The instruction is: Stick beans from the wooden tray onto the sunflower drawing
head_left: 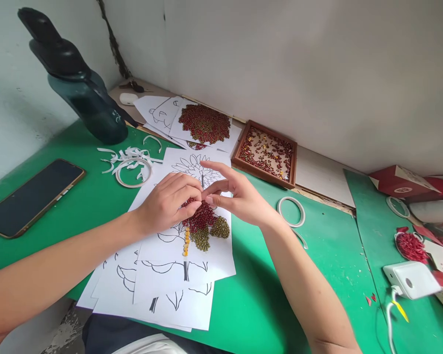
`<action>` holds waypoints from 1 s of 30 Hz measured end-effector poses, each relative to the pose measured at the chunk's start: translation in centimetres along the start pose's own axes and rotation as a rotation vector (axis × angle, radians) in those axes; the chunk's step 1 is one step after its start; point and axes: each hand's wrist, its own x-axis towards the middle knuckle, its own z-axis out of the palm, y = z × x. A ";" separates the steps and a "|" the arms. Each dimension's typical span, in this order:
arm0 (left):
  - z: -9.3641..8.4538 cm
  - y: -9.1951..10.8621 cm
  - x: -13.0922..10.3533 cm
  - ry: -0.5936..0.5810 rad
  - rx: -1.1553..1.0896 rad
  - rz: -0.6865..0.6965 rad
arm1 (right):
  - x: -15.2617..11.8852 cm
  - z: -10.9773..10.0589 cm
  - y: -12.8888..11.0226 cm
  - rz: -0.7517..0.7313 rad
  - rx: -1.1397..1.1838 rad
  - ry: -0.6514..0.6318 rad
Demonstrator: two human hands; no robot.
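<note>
My left hand is over the upper middle of a white sheet, its fingers pinched together; what they hold is too small to make out. My right hand meets it from the right, thumb and a finger closed near the left fingertips and the index finger raised. The sheet bears a line-drawn flower. Below my fingers lie dark red beans, green beans forming leaf shapes, and a column of yellow kernels on the stem.
A wooden tray of mixed beans stands behind, beside a bean-covered picture. At left are a bottle, a phone and white strips. A tape ring and a white charger lie at right.
</note>
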 end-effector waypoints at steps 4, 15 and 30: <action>0.3 0.2 -0.1 -0.059 -0.010 0.059 | -0.1 -0.1 -0.2 0.010 -0.056 0.013; 0.5 -0.1 -0.4 -0.004 -0.033 0.073 | 0.2 0.0 -0.2 0.058 0.038 -0.051; 0.5 0.4 -0.3 -0.064 -0.042 0.102 | -0.1 -0.3 -0.8 0.128 -0.059 -0.234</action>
